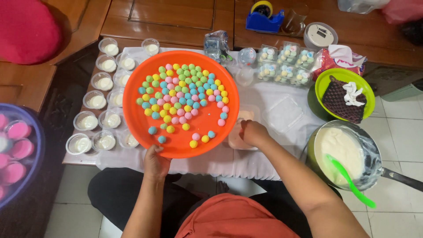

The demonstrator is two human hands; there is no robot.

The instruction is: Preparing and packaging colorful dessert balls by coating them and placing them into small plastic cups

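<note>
A round orange plastic tray (200, 125) carries small balls in pink, yellow, green and blue (183, 94). It lies on a white cloth (282, 132), beside clear plastic cups of white cream (98, 101). The clear lidded boxes (284, 64) hold balls in the same pastel colours. A lime-green plastic bowl (335, 79) contains a dark brown knitted cloth with a dotted pattern (337, 99) and a crumpled white piece (354, 94). The grey metal pan (374, 152) is filled with creamy white batter, with a bright green plastic spatula (350, 180) in it. A blue tape dispenser (264, 20) sits on brown wood.
</note>
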